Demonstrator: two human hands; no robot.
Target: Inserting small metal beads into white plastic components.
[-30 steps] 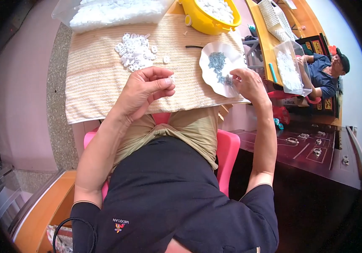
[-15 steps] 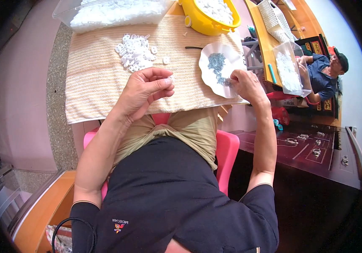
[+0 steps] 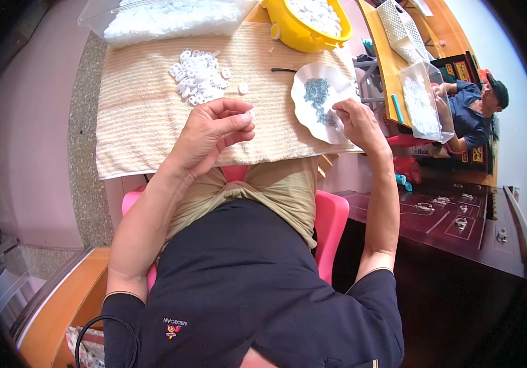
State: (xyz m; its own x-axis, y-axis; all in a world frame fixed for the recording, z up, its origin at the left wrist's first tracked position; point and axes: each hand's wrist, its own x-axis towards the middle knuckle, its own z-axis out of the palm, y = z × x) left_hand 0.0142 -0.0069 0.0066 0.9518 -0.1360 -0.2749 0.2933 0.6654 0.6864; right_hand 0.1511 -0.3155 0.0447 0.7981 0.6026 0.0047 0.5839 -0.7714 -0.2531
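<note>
My left hand (image 3: 217, 132) is held above the near part of the towel, thumb and forefinger pinching a small white plastic piece (image 3: 251, 115), mostly covered by the fingertips. Over the right rim of a scalloped white dish (image 3: 303, 116), my right hand (image 3: 361, 126) has its fingertips pressed together; whatever is in them is too small to make out. Many tiny grey metal parts (image 3: 317, 92) lie in the dish. Beyond my left hand sits a heap of white plastic pieces (image 3: 199, 73), with one loose white piece (image 3: 243, 89) to its right.
A striped towel (image 3: 134, 122) covers the table. At its far side stand a clear bin (image 3: 91, 18) of white parts and a yellow tub (image 3: 303, 37). A thin black rod (image 3: 283, 70) lies by the dish. Another person (image 3: 475, 104) works at the right beside a clear box (image 3: 423, 104).
My right hand has shifted slightly at the dish, its fingertips still together. The left hand keeps its pinch in the same place.
</note>
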